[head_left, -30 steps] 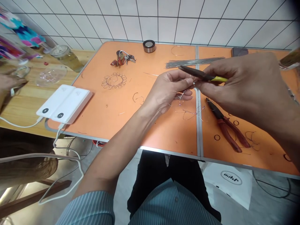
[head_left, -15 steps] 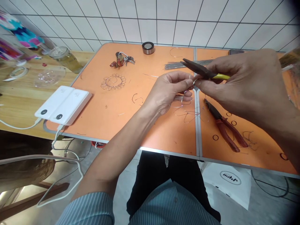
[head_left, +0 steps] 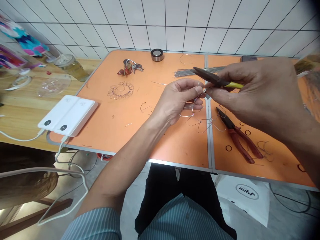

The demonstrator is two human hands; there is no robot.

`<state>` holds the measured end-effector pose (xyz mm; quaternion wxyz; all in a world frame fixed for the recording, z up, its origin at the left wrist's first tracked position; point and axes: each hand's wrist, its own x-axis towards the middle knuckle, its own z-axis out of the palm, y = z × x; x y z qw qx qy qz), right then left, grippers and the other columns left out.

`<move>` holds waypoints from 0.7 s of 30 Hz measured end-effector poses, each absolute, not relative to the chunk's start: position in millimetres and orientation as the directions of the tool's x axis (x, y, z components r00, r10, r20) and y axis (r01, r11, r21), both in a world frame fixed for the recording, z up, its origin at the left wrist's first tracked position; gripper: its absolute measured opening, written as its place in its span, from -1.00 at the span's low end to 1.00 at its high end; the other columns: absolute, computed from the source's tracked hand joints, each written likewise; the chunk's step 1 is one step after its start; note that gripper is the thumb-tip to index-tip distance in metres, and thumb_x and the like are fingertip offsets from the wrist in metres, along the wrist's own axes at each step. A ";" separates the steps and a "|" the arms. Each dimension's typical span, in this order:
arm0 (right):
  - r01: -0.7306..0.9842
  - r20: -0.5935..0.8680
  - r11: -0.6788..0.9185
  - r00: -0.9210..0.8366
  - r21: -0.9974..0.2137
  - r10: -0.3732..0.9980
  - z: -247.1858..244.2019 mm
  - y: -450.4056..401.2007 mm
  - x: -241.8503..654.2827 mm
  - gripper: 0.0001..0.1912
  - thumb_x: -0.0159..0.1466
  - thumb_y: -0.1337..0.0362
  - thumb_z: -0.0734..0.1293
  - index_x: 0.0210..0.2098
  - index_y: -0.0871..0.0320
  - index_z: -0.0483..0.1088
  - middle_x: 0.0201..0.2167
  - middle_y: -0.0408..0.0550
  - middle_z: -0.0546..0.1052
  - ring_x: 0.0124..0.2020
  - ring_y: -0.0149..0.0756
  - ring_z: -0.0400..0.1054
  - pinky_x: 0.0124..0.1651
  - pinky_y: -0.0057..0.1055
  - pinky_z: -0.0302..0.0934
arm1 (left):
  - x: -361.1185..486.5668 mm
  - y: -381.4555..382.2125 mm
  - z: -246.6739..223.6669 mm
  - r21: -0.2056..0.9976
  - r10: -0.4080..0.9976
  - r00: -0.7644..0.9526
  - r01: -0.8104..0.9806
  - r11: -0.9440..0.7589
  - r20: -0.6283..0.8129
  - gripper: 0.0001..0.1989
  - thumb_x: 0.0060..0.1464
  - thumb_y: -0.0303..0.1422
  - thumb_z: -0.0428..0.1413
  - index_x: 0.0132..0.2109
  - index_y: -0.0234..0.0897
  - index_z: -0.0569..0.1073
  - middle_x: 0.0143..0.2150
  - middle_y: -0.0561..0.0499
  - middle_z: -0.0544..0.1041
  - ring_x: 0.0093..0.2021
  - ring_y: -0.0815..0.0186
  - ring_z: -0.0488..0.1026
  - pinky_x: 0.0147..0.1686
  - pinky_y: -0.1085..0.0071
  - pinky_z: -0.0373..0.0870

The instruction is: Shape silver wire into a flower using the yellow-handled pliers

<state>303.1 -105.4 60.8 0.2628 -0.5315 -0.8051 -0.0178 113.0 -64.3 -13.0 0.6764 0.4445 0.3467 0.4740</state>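
My left hand (head_left: 181,96) is closed, pinching a thin looped wire piece (head_left: 200,120) between thumb and forefinger; its loops hang below the fingers. My right hand (head_left: 250,83) is wrapped round a pair of pliers (head_left: 208,76) with dark jaws and a yellow handle, the jaws pointing left above my left fingertips. Right thumb and fingertips meet the wire close to the left hand's pinch; the exact contact is hidden. Below the right hand lies a second pair of pliers (head_left: 240,138) with red handles. A finished-looking wire ring of loops (head_left: 121,90) rests on the table's left part.
A bundle of straight wires (head_left: 186,72) lies behind my hands. A tape roll (head_left: 157,55) and a bunch of keys (head_left: 130,67) stand farther back. Two white power banks (head_left: 68,115) with cables sit at the left edge. Small dark rings (head_left: 228,148) and wire scraps lie around.
The whole view has shifted slightly, with the table lower in the picture. Both hands keep their hold on the wire piece and the pliers; the hanging wire loops have swung a little.
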 end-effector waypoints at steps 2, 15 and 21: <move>0.866 0.461 0.410 -0.250 -0.288 0.852 60.0 -105.8 303.0 -0.86 0.42 0.18 0.47 -0.19 -0.12 0.76 -0.31 -0.14 0.77 -0.28 -0.03 0.62 -0.20 -0.08 0.34 | 113.1 -63.3 -14.7 0.930 0.951 0.307 -0.340 0.142 -0.033 -0.80 0.25 -0.38 0.51 -0.13 -0.25 0.64 -0.29 0.07 0.71 -0.37 0.40 0.68 -0.26 0.43 0.70; 0.852 0.486 0.413 -0.226 -0.321 0.844 67.9 -115.3 313.7 -0.79 0.44 0.26 0.46 -0.04 -0.02 0.78 -0.17 -0.11 0.81 -0.18 -0.10 0.66 -0.17 -0.14 0.29 | 109.0 -58.2 -15.3 0.923 0.955 0.293 -0.352 0.157 -0.050 -0.85 0.31 -0.37 0.47 -0.12 -0.26 0.65 -0.27 0.05 0.71 -0.38 0.42 0.66 -0.31 0.47 0.70; 0.913 0.439 0.397 -0.318 -0.097 0.840 74.0 -125.1 344.1 -0.77 0.51 0.06 0.38 -0.12 0.00 0.66 -0.16 0.07 0.66 -0.14 0.05 0.51 -0.19 -0.09 0.00 | 107.8 -60.8 -9.2 0.921 0.954 0.299 -0.361 0.147 -0.035 -0.86 0.29 -0.41 0.46 -0.13 -0.26 0.64 -0.29 0.07 0.70 -0.43 0.49 0.61 -0.38 0.57 0.61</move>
